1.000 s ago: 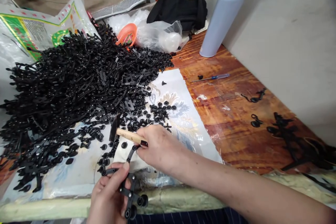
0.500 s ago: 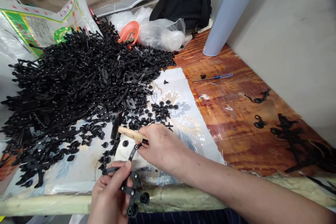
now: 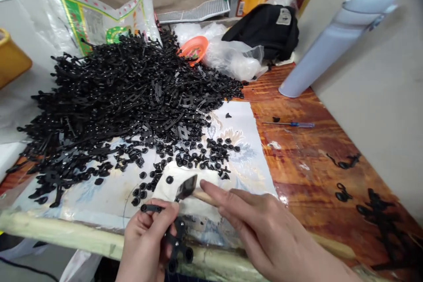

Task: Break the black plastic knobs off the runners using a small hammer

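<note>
Right of the heaped black plastic parts [image 3: 125, 97], the left hand [image 3: 145, 246] pinches a black plastic fitting [image 3: 176, 240] between thumb and fingers, near the surface's front edge. The small hammer [image 3: 187, 187] has come down closer (its head now just beside the fitting), and the right hand [image 3: 257, 229] has loosened from a fist, its straightened fingers lying along the wooden handle.

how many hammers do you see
1: a small wooden-handled hammer, held in the right hand above the printed sheet. More could be hidden under the black plastic pile.
</note>
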`<state>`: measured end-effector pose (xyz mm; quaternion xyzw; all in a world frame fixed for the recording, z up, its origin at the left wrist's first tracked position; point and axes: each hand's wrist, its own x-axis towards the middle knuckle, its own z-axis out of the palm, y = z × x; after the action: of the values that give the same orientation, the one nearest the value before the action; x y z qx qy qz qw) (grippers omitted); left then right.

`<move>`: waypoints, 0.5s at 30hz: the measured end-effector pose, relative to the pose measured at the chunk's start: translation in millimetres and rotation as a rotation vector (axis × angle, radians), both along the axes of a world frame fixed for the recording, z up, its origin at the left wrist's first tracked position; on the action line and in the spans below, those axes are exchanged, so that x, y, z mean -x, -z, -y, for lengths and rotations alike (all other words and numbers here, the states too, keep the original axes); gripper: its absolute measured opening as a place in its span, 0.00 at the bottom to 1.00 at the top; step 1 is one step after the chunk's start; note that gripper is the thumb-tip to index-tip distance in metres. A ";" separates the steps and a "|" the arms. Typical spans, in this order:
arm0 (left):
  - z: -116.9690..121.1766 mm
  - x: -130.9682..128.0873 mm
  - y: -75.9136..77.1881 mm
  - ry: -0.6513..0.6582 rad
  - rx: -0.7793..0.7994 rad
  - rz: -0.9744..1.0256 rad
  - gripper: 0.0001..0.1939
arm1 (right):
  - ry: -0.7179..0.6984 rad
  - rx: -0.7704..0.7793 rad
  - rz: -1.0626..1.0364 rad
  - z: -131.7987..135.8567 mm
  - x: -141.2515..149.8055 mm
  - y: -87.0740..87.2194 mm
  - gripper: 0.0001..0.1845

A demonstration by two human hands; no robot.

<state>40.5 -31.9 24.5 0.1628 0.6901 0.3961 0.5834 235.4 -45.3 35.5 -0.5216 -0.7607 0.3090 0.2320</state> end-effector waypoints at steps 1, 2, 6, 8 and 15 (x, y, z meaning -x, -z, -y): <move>0.0 0.4 1.1 -0.005 -0.001 0.005 0.18 | -0.007 -0.022 0.037 3.2 -1.5 0.6 0.29; 0.0 1.0 2.3 -0.006 0.000 0.010 0.18 | -0.006 -0.049 0.058 5.2 -2.5 0.3 0.30; -0.2 2.3 4.5 0.017 0.004 0.027 0.18 | 0.091 -0.246 0.020 7.0 -3.1 -4.3 0.34; 0.1 1.8 3.7 0.020 0.002 0.025 0.17 | 0.093 -0.291 0.045 6.3 -2.6 -3.3 0.35; 3.3 2.4 3.3 0.010 0.002 0.011 0.15 | 0.046 -0.197 0.105 2.5 -1.6 -6.8 0.30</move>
<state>38.1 -35.2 21.2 0.1635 0.6863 0.3936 0.5894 236.9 -47.8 42.3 -0.5292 -0.7863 0.1994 0.2490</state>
